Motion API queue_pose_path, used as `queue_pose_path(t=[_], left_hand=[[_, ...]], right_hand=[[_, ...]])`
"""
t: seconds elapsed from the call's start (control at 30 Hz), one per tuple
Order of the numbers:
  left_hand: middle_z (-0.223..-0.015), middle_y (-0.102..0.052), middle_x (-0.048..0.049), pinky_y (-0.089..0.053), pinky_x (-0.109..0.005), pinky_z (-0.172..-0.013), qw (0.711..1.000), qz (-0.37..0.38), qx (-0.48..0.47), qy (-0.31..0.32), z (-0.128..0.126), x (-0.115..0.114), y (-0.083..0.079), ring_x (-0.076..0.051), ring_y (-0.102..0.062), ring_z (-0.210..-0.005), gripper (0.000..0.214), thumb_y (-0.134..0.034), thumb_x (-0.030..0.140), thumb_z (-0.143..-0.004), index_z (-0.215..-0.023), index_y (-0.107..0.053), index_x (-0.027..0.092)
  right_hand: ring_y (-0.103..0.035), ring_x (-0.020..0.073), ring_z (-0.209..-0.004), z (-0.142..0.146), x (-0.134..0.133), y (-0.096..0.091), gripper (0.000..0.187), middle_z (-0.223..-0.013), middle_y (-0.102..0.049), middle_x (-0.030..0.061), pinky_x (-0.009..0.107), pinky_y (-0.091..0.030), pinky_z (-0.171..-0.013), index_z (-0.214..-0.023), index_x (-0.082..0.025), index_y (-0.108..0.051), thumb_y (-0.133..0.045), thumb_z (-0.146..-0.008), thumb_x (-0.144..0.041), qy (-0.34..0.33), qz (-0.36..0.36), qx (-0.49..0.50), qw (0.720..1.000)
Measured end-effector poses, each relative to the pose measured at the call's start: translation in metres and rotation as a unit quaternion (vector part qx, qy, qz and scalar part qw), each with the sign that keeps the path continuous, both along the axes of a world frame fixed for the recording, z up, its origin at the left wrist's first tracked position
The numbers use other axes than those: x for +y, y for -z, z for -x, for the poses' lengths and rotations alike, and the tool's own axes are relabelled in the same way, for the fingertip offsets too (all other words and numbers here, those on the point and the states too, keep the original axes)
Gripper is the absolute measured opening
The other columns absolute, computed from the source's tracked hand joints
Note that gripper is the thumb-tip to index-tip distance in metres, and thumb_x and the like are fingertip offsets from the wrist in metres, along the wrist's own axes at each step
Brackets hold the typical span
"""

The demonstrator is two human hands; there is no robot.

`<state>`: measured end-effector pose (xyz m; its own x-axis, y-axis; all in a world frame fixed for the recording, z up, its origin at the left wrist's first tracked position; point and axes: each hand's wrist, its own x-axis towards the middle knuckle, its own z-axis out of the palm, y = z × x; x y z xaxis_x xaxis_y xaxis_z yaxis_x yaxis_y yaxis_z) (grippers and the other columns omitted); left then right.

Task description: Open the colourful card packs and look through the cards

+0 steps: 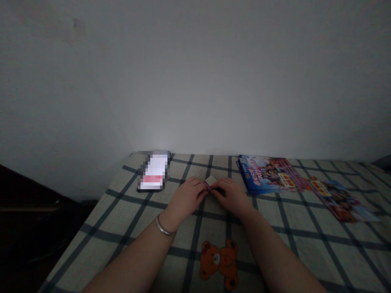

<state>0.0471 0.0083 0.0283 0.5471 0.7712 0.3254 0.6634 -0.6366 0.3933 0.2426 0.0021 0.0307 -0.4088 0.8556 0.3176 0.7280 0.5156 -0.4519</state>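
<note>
My left hand and my right hand meet over the middle of the cloth, fingertips almost touching. Between them is a small folded piece of paper, pinched from both sides. A purple edge and a pale flap of it show; the fingers cover the rest. Both hands are closed, with the wrists low over the cloth. A silver bracelet circles my left wrist.
A checked cloth covers the surface, with an orange teddy bear print between my forearms. A lit phone lies left of my hands. To the right are a stack of colourful leaflets and another leaflet. A wall stands behind.
</note>
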Motion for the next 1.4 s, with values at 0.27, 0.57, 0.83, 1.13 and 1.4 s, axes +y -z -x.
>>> queue_pose_path(t=[0.27, 0.57, 0.83, 1.13, 1.4], left_hand=[[-0.1, -0.066, -0.0077, -0.051, -0.038, -0.086, 0.998, 0.005, -0.035, -0.051, -0.002, 0.002, 0.0, -0.022, -0.061, -0.094, 0.018, -0.048, 0.018, -0.092, -0.104, -0.062, 0.018], [-0.096, -0.066, -0.006, -0.05, -0.036, -0.086, 0.998, 0.01, -0.023, -0.058, -0.002, 0.001, -0.001, -0.02, -0.061, -0.093, 0.016, -0.049, 0.015, -0.09, -0.098, -0.062, 0.018], [-0.095, -0.066, -0.0063, -0.05, -0.035, -0.086, 0.998, 0.005, -0.03, -0.049, -0.003, 0.001, -0.001, -0.019, -0.06, -0.093, 0.014, -0.051, 0.015, -0.09, -0.096, -0.063, 0.017], [-0.111, -0.067, -0.0072, -0.051, -0.038, -0.092, 0.994, -0.007, -0.074, -0.082, -0.003, 0.006, 0.01, -0.019, -0.063, -0.102, 0.03, -0.054, 0.011, -0.087, -0.116, -0.056, 0.016], [-0.105, -0.068, -0.0042, -0.051, -0.035, -0.09, 0.996, -0.011, -0.068, -0.062, -0.001, 0.007, 0.007, -0.018, -0.063, -0.097, 0.023, -0.054, 0.014, -0.089, -0.11, -0.063, 0.02]], right_hand=[[-0.063, 0.0212, -0.086, 0.005, 0.003, 0.003, 0.015, -0.09, -0.069, 0.0055, 0.033, -0.047, -0.075, -0.09, -0.021, -0.066, -0.053, -0.091, -0.027, 0.073, -0.011, -0.027, 0.997], [-0.062, 0.02, -0.09, 0.006, 0.003, 0.001, 0.018, -0.094, -0.069, 0.0061, 0.031, -0.046, -0.08, -0.091, -0.02, -0.066, -0.05, -0.092, -0.027, 0.075, -0.002, -0.044, 0.996], [-0.061, 0.0206, -0.094, 0.006, 0.004, 0.004, 0.014, -0.098, -0.069, 0.0065, 0.032, -0.046, -0.085, -0.095, -0.019, -0.065, -0.054, -0.087, -0.022, 0.082, -0.01, -0.011, 0.997], [-0.061, 0.0204, -0.092, 0.007, 0.007, 0.007, 0.013, -0.096, -0.069, 0.0062, 0.033, -0.046, -0.085, -0.092, -0.018, -0.065, -0.053, -0.089, -0.023, 0.105, 0.025, 0.045, 0.993], [-0.063, 0.0183, -0.081, 0.005, 0.01, 0.009, 0.013, -0.086, -0.07, 0.0046, 0.029, -0.046, -0.075, -0.089, -0.02, -0.069, -0.057, -0.088, -0.026, 0.116, 0.036, 0.061, 0.991]])
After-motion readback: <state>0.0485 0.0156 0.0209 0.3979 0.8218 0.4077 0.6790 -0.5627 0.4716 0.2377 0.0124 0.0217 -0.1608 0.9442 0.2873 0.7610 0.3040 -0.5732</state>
